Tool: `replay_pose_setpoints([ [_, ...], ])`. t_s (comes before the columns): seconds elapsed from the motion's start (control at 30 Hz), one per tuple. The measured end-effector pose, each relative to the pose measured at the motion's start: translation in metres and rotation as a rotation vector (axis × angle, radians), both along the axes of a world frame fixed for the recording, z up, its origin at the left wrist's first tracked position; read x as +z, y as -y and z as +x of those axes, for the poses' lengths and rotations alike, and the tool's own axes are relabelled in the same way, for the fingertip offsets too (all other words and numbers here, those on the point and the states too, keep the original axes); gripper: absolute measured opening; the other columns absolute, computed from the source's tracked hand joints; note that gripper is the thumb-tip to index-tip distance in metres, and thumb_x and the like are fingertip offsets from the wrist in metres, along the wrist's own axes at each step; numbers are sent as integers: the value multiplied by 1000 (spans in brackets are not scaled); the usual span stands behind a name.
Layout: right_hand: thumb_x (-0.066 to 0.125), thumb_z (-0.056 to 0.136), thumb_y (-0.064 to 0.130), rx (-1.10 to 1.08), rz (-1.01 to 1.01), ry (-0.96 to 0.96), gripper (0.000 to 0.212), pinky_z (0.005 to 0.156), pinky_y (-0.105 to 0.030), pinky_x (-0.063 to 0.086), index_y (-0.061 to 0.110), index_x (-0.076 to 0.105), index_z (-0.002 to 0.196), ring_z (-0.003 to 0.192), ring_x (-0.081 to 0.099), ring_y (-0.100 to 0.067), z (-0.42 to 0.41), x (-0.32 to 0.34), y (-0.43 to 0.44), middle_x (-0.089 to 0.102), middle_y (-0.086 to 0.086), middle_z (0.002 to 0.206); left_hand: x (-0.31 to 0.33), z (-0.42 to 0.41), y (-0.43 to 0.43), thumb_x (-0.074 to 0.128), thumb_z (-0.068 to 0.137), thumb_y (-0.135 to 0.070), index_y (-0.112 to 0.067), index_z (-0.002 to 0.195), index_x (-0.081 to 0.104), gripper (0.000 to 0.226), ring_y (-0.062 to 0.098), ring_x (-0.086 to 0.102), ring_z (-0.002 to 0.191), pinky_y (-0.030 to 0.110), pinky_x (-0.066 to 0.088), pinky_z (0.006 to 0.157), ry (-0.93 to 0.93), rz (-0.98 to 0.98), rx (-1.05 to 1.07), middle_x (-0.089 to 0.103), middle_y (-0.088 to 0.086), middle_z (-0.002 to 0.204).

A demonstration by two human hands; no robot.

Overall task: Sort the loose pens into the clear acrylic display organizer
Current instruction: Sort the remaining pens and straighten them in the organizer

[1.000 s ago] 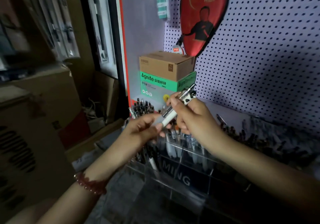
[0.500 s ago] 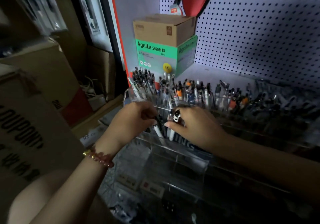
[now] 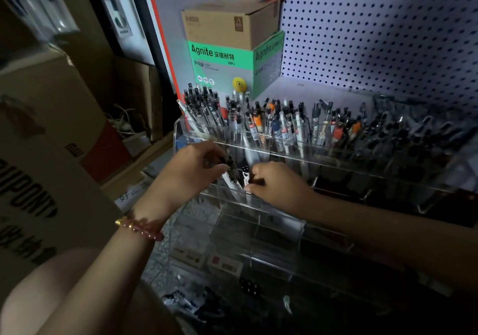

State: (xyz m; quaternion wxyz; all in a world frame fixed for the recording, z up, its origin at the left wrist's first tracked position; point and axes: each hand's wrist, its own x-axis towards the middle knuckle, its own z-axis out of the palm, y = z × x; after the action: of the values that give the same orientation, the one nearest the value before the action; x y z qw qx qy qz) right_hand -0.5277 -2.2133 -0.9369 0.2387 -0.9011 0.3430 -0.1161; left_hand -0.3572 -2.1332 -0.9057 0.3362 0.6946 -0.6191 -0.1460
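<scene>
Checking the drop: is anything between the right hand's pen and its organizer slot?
Nothing visible does. The right hand holds the pen at the organizer's slot; the left hand grips dark pens close beside it.

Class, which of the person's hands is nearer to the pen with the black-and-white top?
Right. The right hand pinches the black-and-white-topped pen, so it touches it. The left hand is just to the pen's left, gripping dark pens beside it.

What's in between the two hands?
Pens, standing in the organizer, fill the gap between left hand and right hand, seen in the head view.
</scene>
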Motion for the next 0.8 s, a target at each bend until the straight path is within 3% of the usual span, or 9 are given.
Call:
replay_pose_setpoints([
  [0.1, 63, 89, 29, 46, -37, -19, 27, 66, -31, 46, 19, 48, 70, 73, 59, -16, 1, 2, -1, 61, 1, 73, 0, 2, -2, 74, 79, -21, -19, 98, 66, 20, 5, 61, 73, 22, 49, 63, 3, 16, 11, 66, -9, 82],
  [0.2, 57, 93, 36, 69, -171, -95, 26, 57, -27, 34, 20, 51, 73, 62, 49, -13, 2, 4, -4, 48, 8, 61, 0, 4, -3, 84, 68, -27, -22, 101, 64, 39, 11, 65, 77, 35, 54, 69, 7, 80, -18, 68, -7, 85],
  [0.33, 53, 95, 35, 41, -247, -78, 26, 52, -27, 26, 19, 49, 75, 58, 43, -12, 3, 1, -4, 40, 9, 58, -3, 4, -2, 85, 66, -16, -22, 100, 63, 41, 13, 63, 76, 43, 54, 72, 38, 59, 4, 66, -6, 85],
  [0.5, 47, 98, 31, 21, -317, -31, 19, 53, -27, 31, 22, 38, 85, 59, 46, -15, 6, 3, -7, 41, 9, 62, -7, -4, -1, 83, 68, -23, -23, 96, 60, 37, 16, 62, 77, 44, 53, 72, 78, 21, 55, 65, -7, 83],
  [0.6, 45, 98, 33, 2, -311, -20, 17, 53, -28, 31, 20, 41, 88, 58, 44, -14, 6, 2, -7, 38, 10, 61, -9, -11, -1, 79, 72, -28, -21, 95, 58, 32, 15, 60, 76, 41, 52, 69, 147, -35, 101, 64, -6, 83],
  [0.8, 50, 96, 36, -6, -303, -45, 21, 60, -29, 41, 17, 53, 105, 77, 63, -21, 5, 0, -6, 64, 2, 84, -11, -18, 1, 75, 76, -25, -19, 88, 58, 22, 15, 60, 73, 37, 52, 64, 121, -66, 183, 62, -5, 77],
])
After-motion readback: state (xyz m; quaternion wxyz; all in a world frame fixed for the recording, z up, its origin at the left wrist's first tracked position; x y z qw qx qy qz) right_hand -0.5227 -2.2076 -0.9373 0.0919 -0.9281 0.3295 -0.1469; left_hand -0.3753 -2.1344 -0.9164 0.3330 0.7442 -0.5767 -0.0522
